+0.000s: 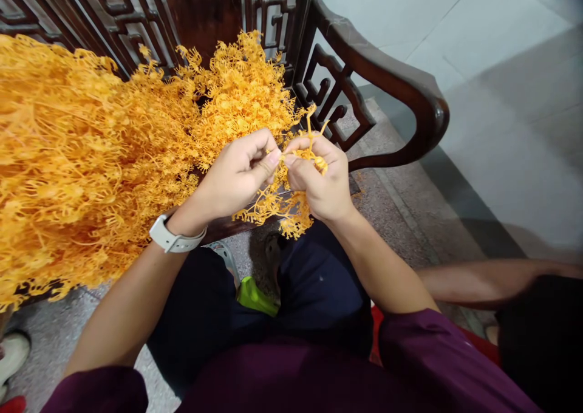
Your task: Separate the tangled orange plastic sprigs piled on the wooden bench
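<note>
Biggest thing here by far is the heap of orange plastic sprigs (pixel 82 158), piled up to the left of both hands and spilling back toward the dark carved wooden chair (pixel 378 73) just behind them. The chair's curved armrest runs off to the right of the hands, over a pale tiled floor (pixel 501 97). Someone else's bare arm (pixel 483 279) pokes in low on the right, well apart from the action.

The person's left hand (pixel 237 173), with a white watch (pixel 175 238) on that wrist, is closed in a pinch, thumb and fingers meeting at the small orange sprig (pixel 306 155). The right hand (pixel 321 179) is curled shut around that same sprig, so the piece sits between the two hands, more in the right one. Its stems stick up above the right hand's knuckles, with more fronds hanging below both hands.
</note>
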Tool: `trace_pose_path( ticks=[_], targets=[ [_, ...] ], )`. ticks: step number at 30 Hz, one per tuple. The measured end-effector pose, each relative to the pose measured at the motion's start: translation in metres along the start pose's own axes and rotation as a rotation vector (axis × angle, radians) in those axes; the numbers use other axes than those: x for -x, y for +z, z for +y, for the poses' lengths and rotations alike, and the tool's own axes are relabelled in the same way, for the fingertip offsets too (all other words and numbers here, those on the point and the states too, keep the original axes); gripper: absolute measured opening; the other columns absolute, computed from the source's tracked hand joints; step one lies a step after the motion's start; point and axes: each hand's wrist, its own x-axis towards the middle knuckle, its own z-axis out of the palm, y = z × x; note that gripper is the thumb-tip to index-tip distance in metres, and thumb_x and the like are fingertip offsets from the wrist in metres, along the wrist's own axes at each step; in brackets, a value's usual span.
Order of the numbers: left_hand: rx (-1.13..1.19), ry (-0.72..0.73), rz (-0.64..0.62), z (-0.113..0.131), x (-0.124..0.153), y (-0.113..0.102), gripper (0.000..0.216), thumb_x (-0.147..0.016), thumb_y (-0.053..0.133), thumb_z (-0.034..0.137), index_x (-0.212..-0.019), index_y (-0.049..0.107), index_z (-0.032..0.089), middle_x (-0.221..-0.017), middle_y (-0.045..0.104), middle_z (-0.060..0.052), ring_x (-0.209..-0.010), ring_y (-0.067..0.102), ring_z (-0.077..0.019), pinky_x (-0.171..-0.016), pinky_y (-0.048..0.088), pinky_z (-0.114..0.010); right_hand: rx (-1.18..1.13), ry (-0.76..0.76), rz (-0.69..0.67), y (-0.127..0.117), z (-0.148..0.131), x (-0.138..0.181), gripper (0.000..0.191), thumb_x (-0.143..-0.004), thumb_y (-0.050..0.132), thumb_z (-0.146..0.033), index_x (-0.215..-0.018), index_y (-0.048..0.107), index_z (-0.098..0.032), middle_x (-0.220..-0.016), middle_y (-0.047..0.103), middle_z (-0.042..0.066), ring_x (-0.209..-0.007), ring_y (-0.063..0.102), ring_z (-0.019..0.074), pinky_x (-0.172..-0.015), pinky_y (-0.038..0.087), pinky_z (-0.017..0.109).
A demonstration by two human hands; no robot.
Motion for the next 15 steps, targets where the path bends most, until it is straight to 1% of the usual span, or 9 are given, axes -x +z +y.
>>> trace_pose_path(
  ticks=[4,7,11,15],
  targets=[
    [0.030,-0.030,-0.011,0.0009,-0.0016,-0.0017,0.024,-0.102,0.060,0.027,-0.079,0.053,0.022,-0.066,0.059,0.000,-0.060,0.054,-0.0135,-0.060,0.045,-0.031,-0.079,0.143,-0.024,0.0049,-0.0067,0.0038,0.032,-0.088,0.078,-0.052,-0.095,0.059,-0.028,-0.076,0.047,-0.002,-0.065,0.049,0.0153,-0.053,0.040,0.029],
    [0.018,-0.046,-0.022,-0.0001,-0.0030,-0.0040,0.023,-0.100,0.061,0.024,-0.078,0.054,0.022,-0.064,0.058,0.000,-0.057,0.051,-0.0130,-0.057,0.043,-0.030,-0.111,0.178,-0.051,0.0060,-0.0063,0.0037,0.032,-0.087,0.078,-0.051,-0.097,0.057,-0.029,-0.075,0.044,-0.003,-0.064,0.047,0.0155,-0.053,0.038,0.029],
    [0.041,-0.081,-0.030,-0.0023,-0.0046,-0.0052,0.023,-0.097,0.061,0.022,-0.075,0.053,0.022,-0.060,0.052,0.001,-0.054,0.045,-0.0123,-0.052,0.038,-0.029,-0.037,0.100,-0.006,0.0070,-0.0048,0.0045,0.031,-0.087,0.079,-0.049,-0.095,0.059,-0.027,-0.080,0.048,0.000,-0.073,0.052,0.0171,-0.059,0.041,0.029],
    [0.194,-0.140,-0.075,-0.0056,-0.0061,-0.0016,0.024,-0.096,0.061,0.022,-0.075,0.050,0.022,-0.060,0.044,0.003,-0.050,0.041,-0.0110,-0.049,0.037,-0.028,0.084,-0.053,0.042,0.0079,-0.0053,0.0070,0.021,-0.091,0.075,-0.042,-0.092,0.064,-0.025,-0.091,0.055,0.003,-0.086,0.054,0.0192,-0.066,0.044,0.030]
  ],
)
